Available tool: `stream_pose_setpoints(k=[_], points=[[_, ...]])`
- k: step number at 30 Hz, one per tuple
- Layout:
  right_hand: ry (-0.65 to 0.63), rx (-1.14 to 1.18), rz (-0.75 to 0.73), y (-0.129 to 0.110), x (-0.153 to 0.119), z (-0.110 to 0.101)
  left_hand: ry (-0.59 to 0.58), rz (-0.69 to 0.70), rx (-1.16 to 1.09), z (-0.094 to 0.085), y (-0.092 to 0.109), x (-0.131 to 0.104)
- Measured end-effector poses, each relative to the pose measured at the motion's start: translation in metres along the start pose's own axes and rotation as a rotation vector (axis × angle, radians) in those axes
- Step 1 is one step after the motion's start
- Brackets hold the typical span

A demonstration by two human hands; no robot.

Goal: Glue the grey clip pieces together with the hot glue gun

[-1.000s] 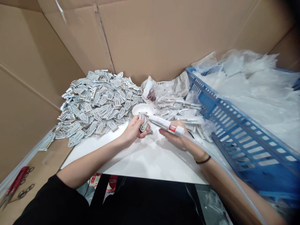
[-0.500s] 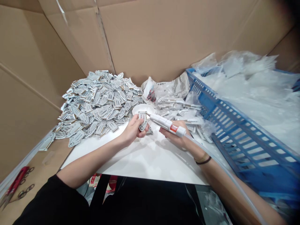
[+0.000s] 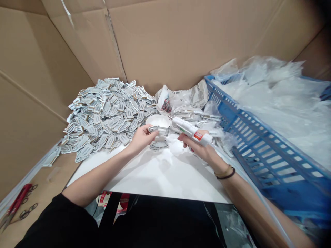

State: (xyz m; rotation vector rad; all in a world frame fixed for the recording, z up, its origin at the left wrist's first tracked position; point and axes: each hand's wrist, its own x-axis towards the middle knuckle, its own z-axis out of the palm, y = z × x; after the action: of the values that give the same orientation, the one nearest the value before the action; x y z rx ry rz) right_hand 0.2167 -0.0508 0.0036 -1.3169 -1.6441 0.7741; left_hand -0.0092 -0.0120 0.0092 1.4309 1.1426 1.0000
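Note:
My left hand [image 3: 142,138] pinches a small grey-and-white plastic part [image 3: 160,131], pointed at one end with a frame-like outline, held on its side. Just below it, a similar part [image 3: 158,145] lies on the white tabletop [image 3: 155,179]. My right hand [image 3: 198,144] is wrapped round a white pen-shaped tool [image 3: 190,130] with an orange label, a thin metal tip and a pale cord or tube running back along my forearm. The tool's tip points left, a little apart from the held part. Behind both hands sits a round white dish [image 3: 157,120]; its contents cannot be made out.
A large heap of similar parts [image 3: 111,113] fills the left back. Bagged parts [image 3: 207,120] lie right of the dish, beside a blue plastic crate [image 3: 269,151] of clear bags. Red-handled scissors [image 3: 19,199] rest at far left. Cardboard walls [image 3: 181,41] enclose the table.
My left hand has turned the part from upright to sideways. The tool has drawn back to the right, away from it. The part lying on the table now shows more fully.

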Motion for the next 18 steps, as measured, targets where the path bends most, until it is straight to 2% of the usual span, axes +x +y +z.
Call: stream_pose_setpoints(k=[6,12,18], points=[[-0.010,-0.035,-0.008,0.002,-0.001,0.001,0.083,0.110,-0.069,0.002,0.000,0.000],[-0.083,-0.109,-0.075,0.010,0.002,0.003,0.008,0.020,-0.181,0.005,0.001,-0.002],[-0.098,-0.210,-0.175,0.017,0.002,0.006,0.048,-0.031,-0.262,0.007,0.003,-0.003]])
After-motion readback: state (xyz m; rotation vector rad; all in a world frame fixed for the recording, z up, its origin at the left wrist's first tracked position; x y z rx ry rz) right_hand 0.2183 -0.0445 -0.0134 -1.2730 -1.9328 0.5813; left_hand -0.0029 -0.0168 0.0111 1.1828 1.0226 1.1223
